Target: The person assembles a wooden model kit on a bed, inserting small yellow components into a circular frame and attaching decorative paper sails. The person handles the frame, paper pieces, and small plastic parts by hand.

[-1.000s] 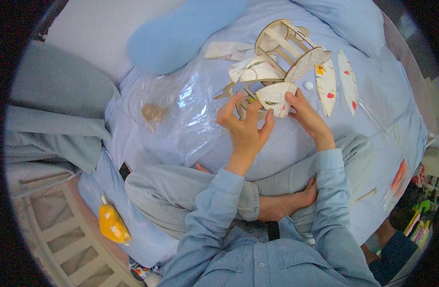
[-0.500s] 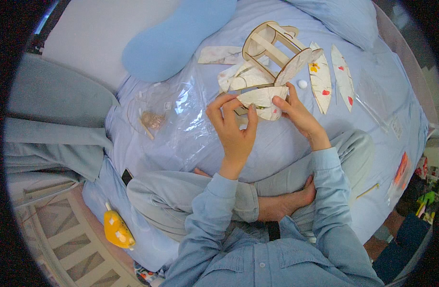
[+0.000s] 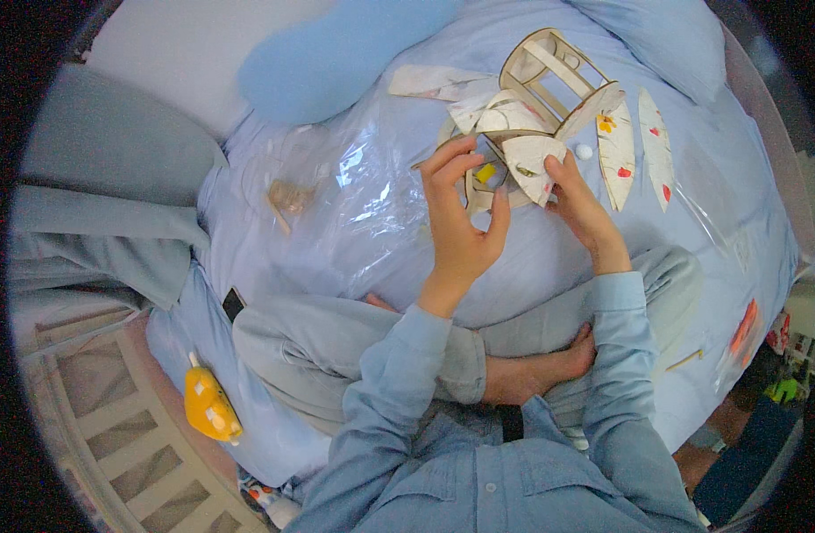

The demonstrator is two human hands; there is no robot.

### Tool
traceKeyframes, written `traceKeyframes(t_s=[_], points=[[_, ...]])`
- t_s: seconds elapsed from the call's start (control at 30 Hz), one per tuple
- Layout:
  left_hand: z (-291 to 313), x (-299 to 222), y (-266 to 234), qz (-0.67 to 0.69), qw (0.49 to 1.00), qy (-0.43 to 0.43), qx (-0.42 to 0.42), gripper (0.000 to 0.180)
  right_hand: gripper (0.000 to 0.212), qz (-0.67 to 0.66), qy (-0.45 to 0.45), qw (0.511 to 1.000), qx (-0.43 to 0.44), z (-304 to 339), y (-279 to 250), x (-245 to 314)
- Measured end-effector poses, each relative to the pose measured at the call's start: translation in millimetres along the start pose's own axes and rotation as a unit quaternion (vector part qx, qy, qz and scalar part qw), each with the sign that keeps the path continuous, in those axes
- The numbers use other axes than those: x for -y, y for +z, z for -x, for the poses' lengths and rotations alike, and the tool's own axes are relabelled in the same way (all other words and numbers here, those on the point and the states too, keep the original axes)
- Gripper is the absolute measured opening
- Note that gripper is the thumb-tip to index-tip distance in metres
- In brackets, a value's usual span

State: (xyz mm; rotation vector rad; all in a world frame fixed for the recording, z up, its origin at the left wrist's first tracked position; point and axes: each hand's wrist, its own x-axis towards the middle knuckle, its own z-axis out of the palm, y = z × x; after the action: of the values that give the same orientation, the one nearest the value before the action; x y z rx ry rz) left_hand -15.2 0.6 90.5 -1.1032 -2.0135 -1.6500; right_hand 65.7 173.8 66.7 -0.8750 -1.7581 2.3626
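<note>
My right hand (image 3: 589, 215) pinches a curved white panel (image 3: 524, 156) with pressed flowers, its thumb on the panel's right edge. My left hand (image 3: 465, 235) is open just left of that panel, fingers curved and thumb apart, close to a thin wooden frame (image 3: 469, 191) partly hidden behind it. A yellow bit (image 3: 485, 173) shows inside that frame. Beyond the panel stands a wooden framework (image 3: 554, 67) with round ends and slats, tilted on the bed. Several loose white flowered pieces (image 3: 509, 115) lie against its left side.
Two pointed flowered panels (image 3: 616, 160) (image 3: 656, 147) and a small white ball (image 3: 584, 152) lie to the right. Clear plastic wrap (image 3: 363, 204) spreads on the left by a tan bundle (image 3: 290, 197). A yellow plush toy (image 3: 210, 404) and phone (image 3: 234, 304) are nearer me.
The panel in my right hand has turned more upright. My left hand has come away from its edge, with fingers spread wider. The whole view has shifted slightly.
</note>
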Motion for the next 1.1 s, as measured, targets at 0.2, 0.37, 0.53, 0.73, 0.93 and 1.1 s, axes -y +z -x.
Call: traceKeyframes(t_s=[0.2, 0.37, 0.53, 0.73, 0.93, 1.1], points=[[3, 2, 7, -0.009, 1.0, -0.028, -0.007, 0.054, 0.084, -0.032, 0.024, 0.999, 0.03, -11, -9, -9], [17, 0, 11, -0.088, 0.991, -0.098, -0.021, 0.052, 0.078, -0.048, 0.046, 0.997, 0.038, -18, -16, -12], [28, -1, 16, -0.077, 0.99, -0.121, -0.007, 0.043, 0.078, -0.074, 0.033, 0.996, 0.046, -20, -16, -15], [18, -20, 13, -0.109, 0.992, -0.06, 0.005, 0.035, 0.069, -0.174, -0.02, 0.983, 0.063, -18, -18, -18], [12, -41, 4, -0.21, 0.977, 0.012, 0.021, 0.041, 0.062, -0.285, -0.042, 0.956, 0.052, -23, -41, -42], [15, -47, 4, -0.123, 0.99, 0.07, -0.006, 0.04, 0.056, -0.315, -0.077, 0.937, 0.127, -22, -55, -66]])
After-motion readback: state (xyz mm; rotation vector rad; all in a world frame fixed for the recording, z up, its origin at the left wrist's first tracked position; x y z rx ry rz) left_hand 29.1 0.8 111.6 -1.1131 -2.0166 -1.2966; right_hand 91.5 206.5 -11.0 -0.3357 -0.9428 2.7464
